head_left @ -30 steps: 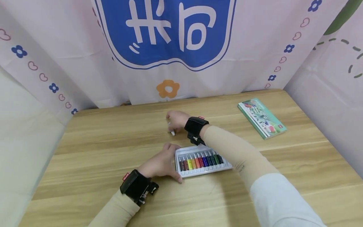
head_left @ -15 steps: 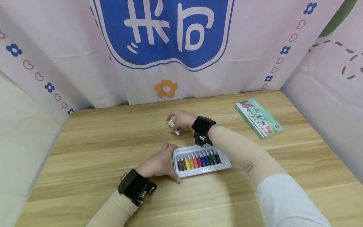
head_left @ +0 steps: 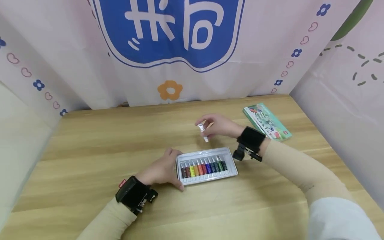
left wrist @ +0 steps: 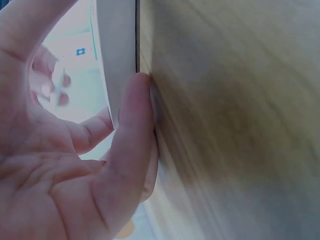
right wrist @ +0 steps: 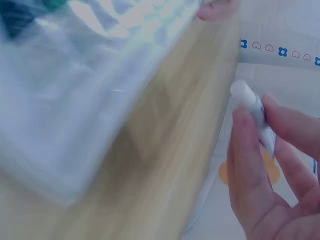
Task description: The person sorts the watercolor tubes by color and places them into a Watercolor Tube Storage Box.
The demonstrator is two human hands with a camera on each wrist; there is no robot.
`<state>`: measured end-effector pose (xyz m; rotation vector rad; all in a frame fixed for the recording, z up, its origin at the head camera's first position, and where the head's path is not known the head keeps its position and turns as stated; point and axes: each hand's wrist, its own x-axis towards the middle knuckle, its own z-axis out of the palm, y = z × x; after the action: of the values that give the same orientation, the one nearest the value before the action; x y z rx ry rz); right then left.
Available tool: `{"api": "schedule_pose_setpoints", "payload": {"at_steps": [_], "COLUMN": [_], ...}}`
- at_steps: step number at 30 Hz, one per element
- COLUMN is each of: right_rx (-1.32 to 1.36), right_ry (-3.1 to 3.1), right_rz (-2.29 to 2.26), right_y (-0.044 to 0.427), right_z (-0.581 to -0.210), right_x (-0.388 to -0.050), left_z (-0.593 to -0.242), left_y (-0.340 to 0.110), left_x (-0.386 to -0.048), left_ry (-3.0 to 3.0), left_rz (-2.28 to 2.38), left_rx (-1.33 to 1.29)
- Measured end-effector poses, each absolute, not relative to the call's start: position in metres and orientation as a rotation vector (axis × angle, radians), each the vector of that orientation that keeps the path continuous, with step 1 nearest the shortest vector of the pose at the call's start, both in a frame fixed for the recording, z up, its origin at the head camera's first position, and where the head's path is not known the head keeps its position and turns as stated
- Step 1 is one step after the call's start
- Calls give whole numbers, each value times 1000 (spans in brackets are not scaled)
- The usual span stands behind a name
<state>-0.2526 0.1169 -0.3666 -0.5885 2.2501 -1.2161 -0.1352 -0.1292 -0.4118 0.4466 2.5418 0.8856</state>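
Note:
My left hand (head_left: 161, 170) grips the left end of a white plastic tray (head_left: 230, 163), with the thumb at the near corner and the fingers at the far one. A row of small colored paint tubes (head_left: 204, 167), from brown through yellow, red and blue to green, lies in it. In the left wrist view the thumb and fingers (left wrist: 132, 120) hold the tray's pale side (left wrist: 117, 55). Beyond the tray's far edge, above the table, my right hand (head_left: 221, 126) pinches a white paint tube (head_left: 206, 138). Its white cap (right wrist: 242, 92) points away from the palm in the right wrist view.
A green illustrated book or box (head_left: 265, 121) lies at the back right, partly behind the right wrist. The wooden table (head_left: 120, 133) meets a printed cloth backdrop (head_left: 135, 83) at its far edge. Cloth walls stand at both sides.
My right hand has moved right with the white tube, turning it into fuller view, and the tray's right end now shows. The left hand keeps its hold on the tray.

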Motion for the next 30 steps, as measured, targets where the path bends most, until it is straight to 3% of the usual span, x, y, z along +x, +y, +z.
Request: {"api": "schedule_pose_setpoints", "payload": {"at_steps": [8,18,30], "right_rx": [-563,-423,-595], "right_ry": [2387,2411,2558], "right_rz": [-1195,-1211,-1108], "right_y": [163,183,193], "right_z": [-374,-401,-412], "right_x": [-214,-180,-158], "left_z": [-406,-410,-411], "left_y": [-135,-134,-130], "left_x": [-140,-138,-136], "left_ry": [2541,2510,2496], "left_rz": [845,886,898], "left_rx": [458,437,438]}}
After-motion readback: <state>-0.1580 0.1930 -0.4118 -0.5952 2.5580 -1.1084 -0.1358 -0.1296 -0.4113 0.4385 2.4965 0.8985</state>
